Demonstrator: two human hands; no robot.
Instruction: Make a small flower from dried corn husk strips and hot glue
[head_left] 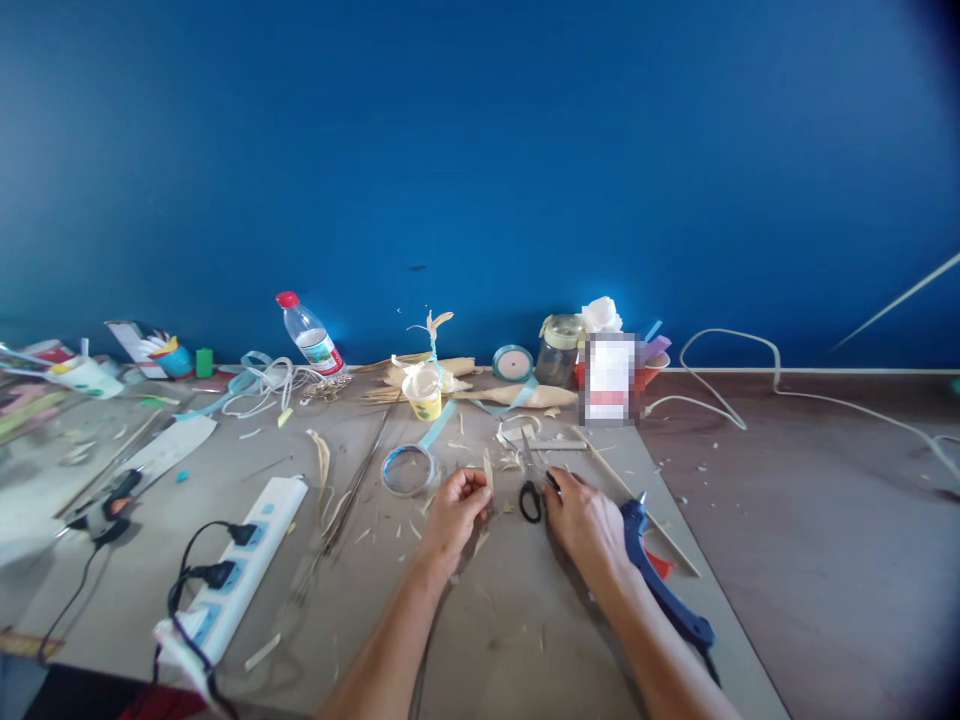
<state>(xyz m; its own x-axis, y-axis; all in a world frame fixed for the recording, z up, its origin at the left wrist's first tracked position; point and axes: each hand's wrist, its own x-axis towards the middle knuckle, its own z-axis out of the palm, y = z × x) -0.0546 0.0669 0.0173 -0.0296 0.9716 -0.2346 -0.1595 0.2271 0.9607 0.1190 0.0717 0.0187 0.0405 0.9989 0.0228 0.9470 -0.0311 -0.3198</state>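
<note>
Between the thumb and fingers of my left hand [456,510] is a small pale strip of dried husk [488,468], pointing upward. To its right, my right hand [585,510] has its fingers closed at one handle of the black-handled scissors [530,502], whose blades point away from me. The other handle loop shows beside the fingers. A blue glue gun [664,585] lies just right of my right wrist, nozzle pointing away. Left of my left hand is a roll of clear tape [408,470]. Small husk scraps are scattered around both hands.
A yellow paper cup [424,403] holding a husk-and-ribbon stem stands behind the tape. Dried husks, a glass jar [561,350] and a plastic bottle [311,335] line the blue wall. A power strip [240,570] with plugged cords lies left; a second glue gun [109,508] lies farther left.
</note>
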